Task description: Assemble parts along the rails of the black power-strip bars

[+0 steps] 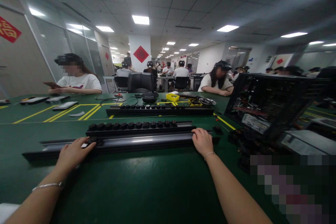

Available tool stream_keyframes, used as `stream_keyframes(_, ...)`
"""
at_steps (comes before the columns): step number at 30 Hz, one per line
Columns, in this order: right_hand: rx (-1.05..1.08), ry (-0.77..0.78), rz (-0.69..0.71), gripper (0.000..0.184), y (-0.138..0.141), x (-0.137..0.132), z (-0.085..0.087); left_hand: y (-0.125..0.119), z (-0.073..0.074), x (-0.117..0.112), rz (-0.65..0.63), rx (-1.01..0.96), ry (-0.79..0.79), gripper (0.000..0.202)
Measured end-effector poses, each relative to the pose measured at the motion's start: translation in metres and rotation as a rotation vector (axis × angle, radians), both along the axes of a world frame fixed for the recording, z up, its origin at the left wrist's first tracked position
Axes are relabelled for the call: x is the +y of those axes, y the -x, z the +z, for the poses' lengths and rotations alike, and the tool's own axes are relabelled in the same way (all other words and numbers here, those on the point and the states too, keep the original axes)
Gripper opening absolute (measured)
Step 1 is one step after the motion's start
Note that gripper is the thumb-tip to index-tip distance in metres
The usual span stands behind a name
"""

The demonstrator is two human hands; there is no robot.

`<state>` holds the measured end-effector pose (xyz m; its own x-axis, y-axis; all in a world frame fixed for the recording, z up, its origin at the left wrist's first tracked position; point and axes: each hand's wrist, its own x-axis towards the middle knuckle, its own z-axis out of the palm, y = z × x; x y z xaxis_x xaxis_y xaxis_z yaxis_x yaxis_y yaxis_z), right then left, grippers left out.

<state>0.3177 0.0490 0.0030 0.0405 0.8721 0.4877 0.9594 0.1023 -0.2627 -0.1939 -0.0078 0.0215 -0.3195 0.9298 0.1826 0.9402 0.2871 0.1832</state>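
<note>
A long black rail (147, 141) with a shiny channel along its length lies across the green table in front of me. Near its left part, my left hand (75, 152) has thumb and fingers closed around a small black block (95, 141) that sits in the channel. My right hand (203, 142) grips the rail close to its right end, fingers curled over the far edge. Just behind lies a second black rail (126, 133), carrying a row of small black blocks (131, 125). The fingertips of both hands are partly hidden.
Farther back lies another black rail (160, 111) with a row of blocks. Beyond it stands a yellow tray (172, 97). An opened computer case (265, 105) and a grey metal box (307, 142) crowd the right side. Two people sit across the table; hard drives (65, 105) lie left.
</note>
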Motion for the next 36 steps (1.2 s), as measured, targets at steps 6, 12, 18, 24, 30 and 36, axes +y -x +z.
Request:
stream_keyframes(6, 0.003, -0.007, -0.003, 0.027, 0.001, -0.001, 0.000, 0.000, -0.002, 0.002, 0.058, 0.015, 0.067, 0.059)
stream_keyframes(12, 0.015, 0.024, 0.005, 0.029, 0.001, -0.001, 0.003, 0.002, -0.006, 0.005, 0.056, 0.025, 0.039, 0.061)
stream_keyframes(18, 0.025, 0.034, 0.005, 0.029, 0.002, -0.002, 0.003, -0.004, -0.001, 0.003, 0.049, 0.034, 0.081, 0.059)
stream_keyframes(24, 0.021, 0.020, 0.002, 0.028, 0.001, -0.001, 0.003, -0.007, 0.000, 0.002, 0.066, 0.017, 0.069, 0.060)
stream_keyframes(30, 0.013, -0.003, 0.003, 0.027, 0.001, 0.000, 0.001, -0.013, 0.004, 0.000, 0.075, -0.010, 0.093, 0.059)
stream_keyframes(36, 0.001, -0.022, 0.004, 0.027, 0.001, 0.000, 0.000, -0.014, 0.002, 0.001, 0.078, -0.015, 0.059, 0.059)
